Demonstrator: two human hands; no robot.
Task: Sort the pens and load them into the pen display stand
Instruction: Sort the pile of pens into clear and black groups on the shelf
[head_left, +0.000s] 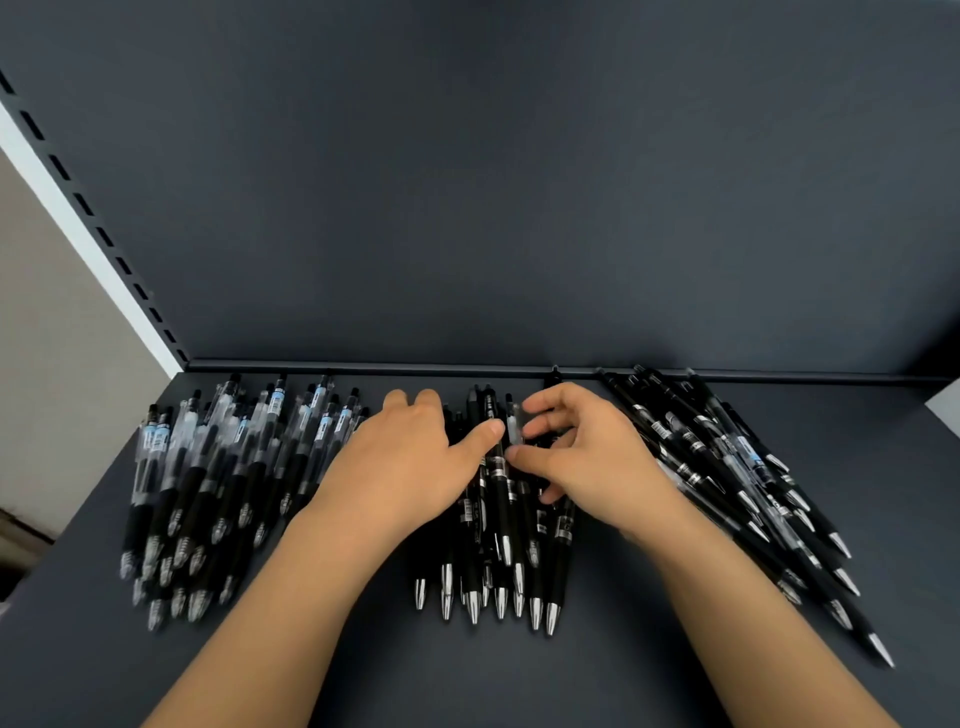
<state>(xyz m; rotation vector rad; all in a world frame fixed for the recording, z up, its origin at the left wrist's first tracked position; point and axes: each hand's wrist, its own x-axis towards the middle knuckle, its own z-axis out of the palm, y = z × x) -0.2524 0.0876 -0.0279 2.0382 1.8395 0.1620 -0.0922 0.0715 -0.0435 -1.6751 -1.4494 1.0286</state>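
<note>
On dark grey shelf (519, 675): three heaps, with clear-barrelled pens (218, 483) left, black silver-tipped pens (501, 530) centre, slim black pens (727, 467) right. Hands: left hand (410, 462) lies flat on centre heap; right hand (587, 457) pinches a translucent pen (515, 427) there. Risk: lifting it drags neighbours, remixing heaps.

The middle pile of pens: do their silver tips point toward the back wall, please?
No, the silver tips of the middle pile all lie at its near end, facing the camera.
</note>
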